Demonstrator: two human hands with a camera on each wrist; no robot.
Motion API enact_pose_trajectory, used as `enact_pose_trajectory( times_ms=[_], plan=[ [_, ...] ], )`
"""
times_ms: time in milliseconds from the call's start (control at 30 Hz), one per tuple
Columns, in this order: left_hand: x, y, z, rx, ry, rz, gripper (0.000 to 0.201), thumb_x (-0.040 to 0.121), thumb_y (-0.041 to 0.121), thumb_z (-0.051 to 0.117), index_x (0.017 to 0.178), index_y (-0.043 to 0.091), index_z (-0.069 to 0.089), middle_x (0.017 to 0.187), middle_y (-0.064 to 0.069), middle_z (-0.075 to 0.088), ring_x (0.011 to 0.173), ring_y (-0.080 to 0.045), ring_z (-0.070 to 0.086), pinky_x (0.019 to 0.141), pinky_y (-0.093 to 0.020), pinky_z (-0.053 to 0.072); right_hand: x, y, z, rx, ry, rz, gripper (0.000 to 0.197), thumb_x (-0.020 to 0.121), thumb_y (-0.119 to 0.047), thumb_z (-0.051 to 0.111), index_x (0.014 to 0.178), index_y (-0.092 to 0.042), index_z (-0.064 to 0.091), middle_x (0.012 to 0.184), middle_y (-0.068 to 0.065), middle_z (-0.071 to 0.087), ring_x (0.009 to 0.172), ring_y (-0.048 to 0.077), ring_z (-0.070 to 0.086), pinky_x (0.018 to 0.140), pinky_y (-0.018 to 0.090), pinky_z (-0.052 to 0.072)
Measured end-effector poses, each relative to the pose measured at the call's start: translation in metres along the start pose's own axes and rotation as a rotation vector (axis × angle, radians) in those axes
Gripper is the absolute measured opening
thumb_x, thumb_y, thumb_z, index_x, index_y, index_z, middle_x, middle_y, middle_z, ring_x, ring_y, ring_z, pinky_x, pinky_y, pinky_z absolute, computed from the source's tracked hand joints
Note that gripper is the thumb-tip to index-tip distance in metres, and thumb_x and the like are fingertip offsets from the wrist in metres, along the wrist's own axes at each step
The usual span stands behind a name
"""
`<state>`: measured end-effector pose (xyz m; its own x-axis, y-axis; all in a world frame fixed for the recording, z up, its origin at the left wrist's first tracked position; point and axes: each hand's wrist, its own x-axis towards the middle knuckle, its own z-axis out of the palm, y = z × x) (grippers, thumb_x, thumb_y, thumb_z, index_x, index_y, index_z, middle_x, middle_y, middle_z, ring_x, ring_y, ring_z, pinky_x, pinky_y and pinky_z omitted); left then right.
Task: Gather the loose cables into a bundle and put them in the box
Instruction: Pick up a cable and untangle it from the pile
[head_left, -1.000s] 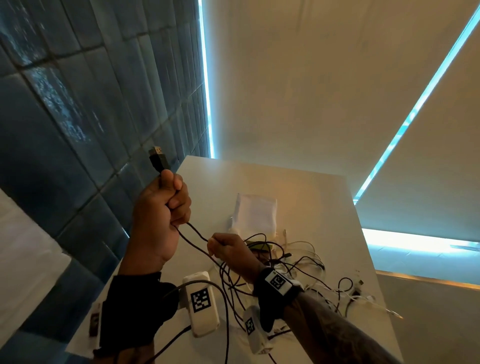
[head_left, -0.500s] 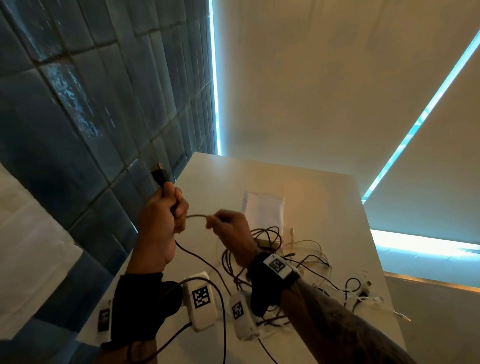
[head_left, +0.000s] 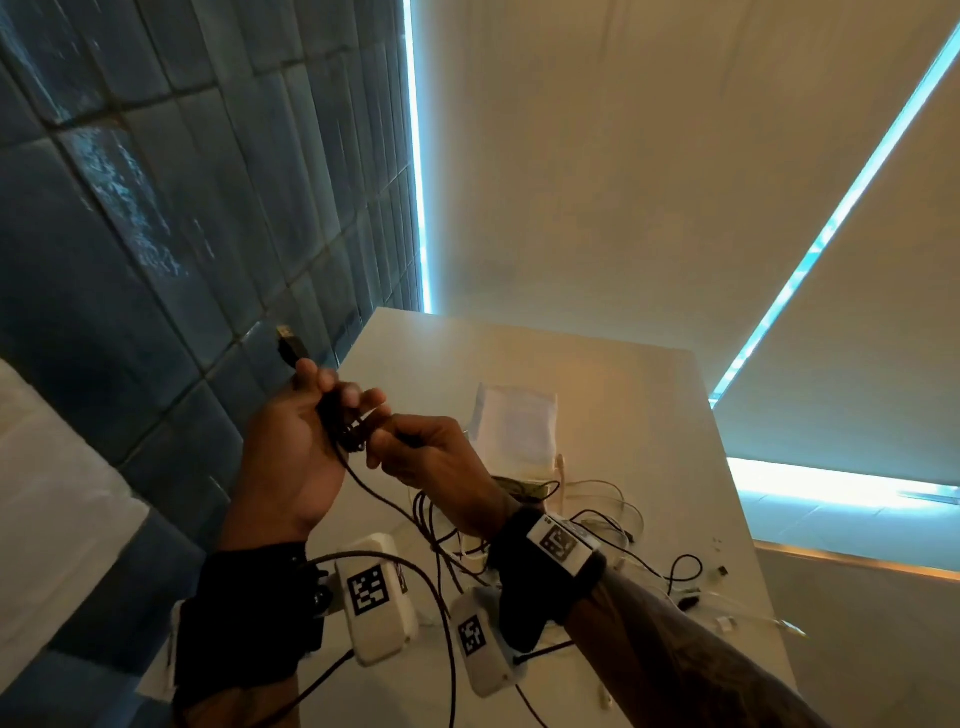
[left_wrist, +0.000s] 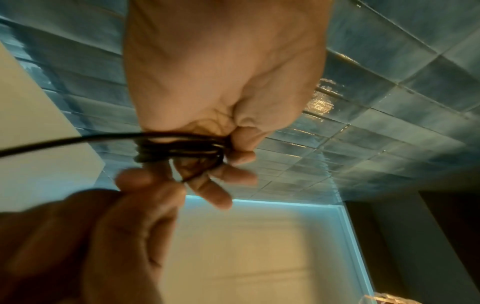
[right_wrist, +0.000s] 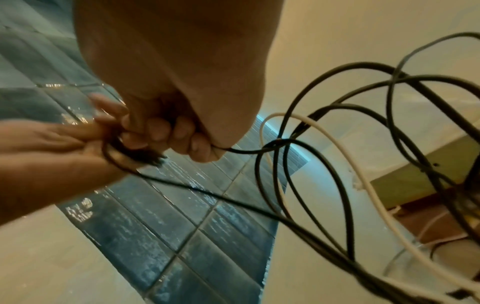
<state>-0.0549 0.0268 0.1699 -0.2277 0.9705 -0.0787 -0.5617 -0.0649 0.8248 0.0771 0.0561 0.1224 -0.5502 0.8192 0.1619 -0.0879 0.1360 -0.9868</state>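
My left hand is raised above the table's left side and grips several coils of a black cable, whose USB plug sticks up past the fingers. In the left wrist view the coils lie across the palm under the curled fingers. My right hand is right beside it and pinches the same black cable, which trails down to a tangle of black and white cables on the white table. A white box stands beyond the hands.
A dark blue tiled wall runs close along the table's left edge. More loose cable ends and small plugs lie at the table's right side. Pale blinds with bright gaps stand behind the table.
My right hand has risen and come left to meet the left hand, bringing another turn of the black cable onto the coils. The left hand stayed raised.
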Motion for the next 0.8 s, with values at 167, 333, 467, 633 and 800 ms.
enact_pose_trajectory(
  times_ms=[167, 333, 467, 633, 800],
  plan=[
    [0.000, -0.004, 0.003, -0.016, -0.120, 0.065, 0.033, 0.093, 0.028, 0.041, 0.062, 0.022, 0.051, 0.045, 0.011, 0.032, 0.040, -0.004, 0.027, 0.044, -0.020, 0.029, -0.001, 0.021, -0.009, -0.021, -0.078, 0.078, 0.023, 0.101, -0.005, 0.046, 0.083, -0.002, 0.059, 0.051, -0.019, 0.052, 0.049, -0.006, 0.045, 0.052, 0.006, 0.036],
    [-0.001, -0.001, 0.000, 0.036, -0.124, 0.106, 0.045, 0.101, 0.020, 0.031, 0.060, 0.023, 0.051, 0.045, 0.011, 0.031, 0.039, -0.003, 0.023, 0.043, -0.020, 0.019, -0.004, 0.047, -0.023, -0.155, -0.013, 0.091, 0.023, 0.100, -0.006, 0.049, 0.080, -0.001, 0.060, 0.055, -0.015, 0.050, 0.052, -0.006, 0.045, 0.056, 0.006, 0.037],
    [-0.003, 0.003, 0.001, 0.076, -0.130, 0.125, 0.045, 0.100, 0.022, 0.031, 0.059, 0.023, 0.051, 0.044, 0.012, 0.032, 0.037, -0.002, 0.024, 0.041, -0.020, 0.019, -0.003, 0.072, -0.031, -0.249, 0.051, 0.144, 0.025, 0.099, -0.012, 0.051, 0.077, -0.007, 0.062, 0.060, -0.010, 0.047, 0.052, -0.002, 0.040, 0.055, 0.010, 0.034],
    [-0.004, 0.017, 0.003, 0.057, -0.132, 0.113, 0.032, 0.090, 0.029, 0.040, 0.060, 0.023, 0.048, 0.045, 0.012, 0.029, 0.037, -0.002, 0.022, 0.044, -0.022, 0.015, -0.008, 0.106, -0.045, -0.368, 0.122, 0.253, 0.031, 0.096, -0.016, 0.054, 0.067, -0.021, 0.061, 0.062, -0.003, 0.051, 0.059, 0.007, 0.044, 0.060, 0.022, 0.038],
    [0.000, 0.006, 0.006, 0.109, -0.094, 0.073, 0.029, 0.093, 0.022, 0.037, 0.064, 0.019, 0.043, 0.042, 0.010, 0.029, 0.034, -0.002, 0.022, 0.036, -0.017, 0.019, -0.001, 0.105, -0.046, -0.372, 0.254, 0.310, 0.024, 0.091, -0.018, 0.060, 0.070, -0.011, 0.071, 0.065, -0.004, 0.060, 0.062, 0.006, 0.052, 0.067, 0.027, 0.044]
  ],
)
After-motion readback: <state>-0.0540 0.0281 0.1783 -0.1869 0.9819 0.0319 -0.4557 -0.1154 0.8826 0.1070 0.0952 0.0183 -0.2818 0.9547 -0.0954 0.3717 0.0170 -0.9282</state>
